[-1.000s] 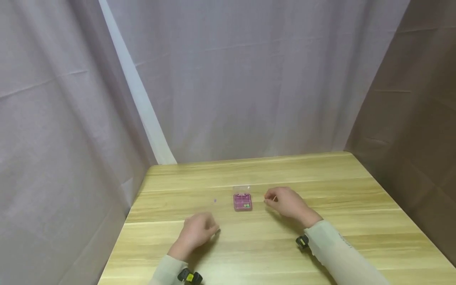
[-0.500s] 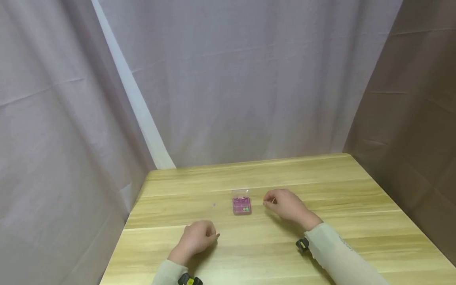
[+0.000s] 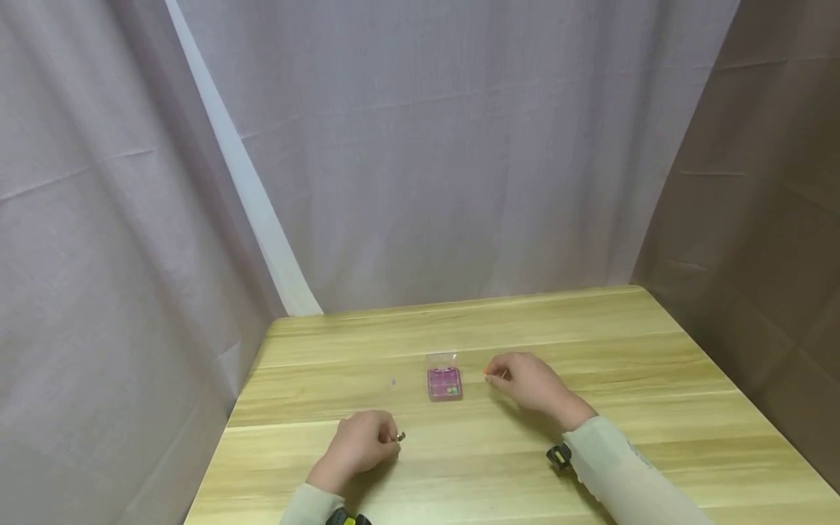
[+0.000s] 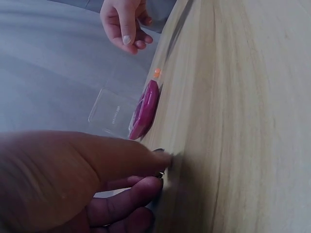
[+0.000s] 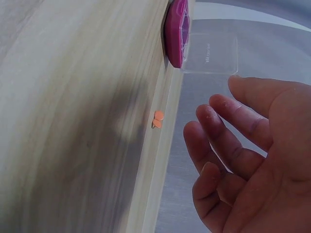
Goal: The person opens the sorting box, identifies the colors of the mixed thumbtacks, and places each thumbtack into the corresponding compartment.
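A small pink-purple pillbox (image 3: 445, 385) lies on the table with its clear lid (image 3: 442, 360) swung back. A green tablet and a brownish one sit in its front right compartment. My left hand (image 3: 364, 440), nearer the front and left of the box, pinches a small dark, shiny piece (image 4: 161, 174) between thumb and fingers; its kind cannot be made out. To the right of the box, my right hand (image 3: 530, 379) hovers with loosely bent fingers and holds nothing. Two orange tablets (image 5: 158, 119) lie on the table by its fingertips, apart from them in the right wrist view.
Tiny purple piece (image 3: 394, 382) lies left of the pillbox on the wooden table (image 3: 590, 328). Grey curtains (image 3: 420, 182) hang behind the table and along both sides.
The view tilts up slightly, so everything sits lower in the frame. The dark piece shows more at my left fingertips, and orange shows at the right ones.
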Demonstrator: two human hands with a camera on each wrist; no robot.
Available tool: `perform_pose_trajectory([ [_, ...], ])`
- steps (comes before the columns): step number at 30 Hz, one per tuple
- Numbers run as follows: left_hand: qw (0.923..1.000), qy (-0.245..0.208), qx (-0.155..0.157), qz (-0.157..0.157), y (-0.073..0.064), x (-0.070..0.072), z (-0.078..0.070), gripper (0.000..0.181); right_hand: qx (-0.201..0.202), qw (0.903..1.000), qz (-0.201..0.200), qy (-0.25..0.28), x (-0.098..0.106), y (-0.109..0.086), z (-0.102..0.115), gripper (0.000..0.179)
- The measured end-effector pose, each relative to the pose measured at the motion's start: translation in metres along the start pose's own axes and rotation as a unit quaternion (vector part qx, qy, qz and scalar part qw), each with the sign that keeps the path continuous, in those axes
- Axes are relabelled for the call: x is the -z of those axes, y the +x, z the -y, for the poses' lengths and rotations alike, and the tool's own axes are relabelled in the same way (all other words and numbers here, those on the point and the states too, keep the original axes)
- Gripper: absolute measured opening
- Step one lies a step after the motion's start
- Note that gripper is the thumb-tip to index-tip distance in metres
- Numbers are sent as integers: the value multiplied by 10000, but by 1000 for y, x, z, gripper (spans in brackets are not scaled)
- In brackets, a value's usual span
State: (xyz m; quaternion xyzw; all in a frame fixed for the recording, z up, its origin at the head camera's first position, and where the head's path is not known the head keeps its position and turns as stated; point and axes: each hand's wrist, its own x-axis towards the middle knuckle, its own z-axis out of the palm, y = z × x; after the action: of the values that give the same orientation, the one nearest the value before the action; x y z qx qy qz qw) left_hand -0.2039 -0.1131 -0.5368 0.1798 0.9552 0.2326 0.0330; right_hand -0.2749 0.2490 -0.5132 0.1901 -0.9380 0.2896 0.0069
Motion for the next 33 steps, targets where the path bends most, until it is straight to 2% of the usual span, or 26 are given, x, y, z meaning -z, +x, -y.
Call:
perform_pose_trajectory([
  [5, 9999, 105, -52, -52, 1, -1, 0, 18, 58, 10000, 26, -33, -1, 0, -2, 8],
  [9, 9999, 81, -36, -72, 3, 0, 1, 22, 57, 10000, -3, -65, -2, 1, -4, 9],
  [16, 9993, -281, 139, -228, 11, 1, 2, 21, -79, 10000, -21, 33, -2, 0, -5, 7],
  [19, 9976, -577, 181, -324, 16, 0, 2, 18, -118, 9999, -21, 75, -2, -1, -6, 6],
  [22, 9942, -955, 139, -468, 26, -2, -1, 14, -124, 9999, -22, 70, -1, -2, -7, 6],
  [24, 9929, -1005, 31, -640, 35, -4, -3, 12, -132, 9999, -28, 80, 0, -3, -8, 5],
  [29, 9911, -695, -201, -1121, 61, -10, -8, 6, -129, 9998, -54, 118, 1, -1, -9, 4],
  [33, 9910, -653, -194, -1156, 80, -18, -11, 6, -157, 9998, -54, 138, 2, 0, -12, 6],
])
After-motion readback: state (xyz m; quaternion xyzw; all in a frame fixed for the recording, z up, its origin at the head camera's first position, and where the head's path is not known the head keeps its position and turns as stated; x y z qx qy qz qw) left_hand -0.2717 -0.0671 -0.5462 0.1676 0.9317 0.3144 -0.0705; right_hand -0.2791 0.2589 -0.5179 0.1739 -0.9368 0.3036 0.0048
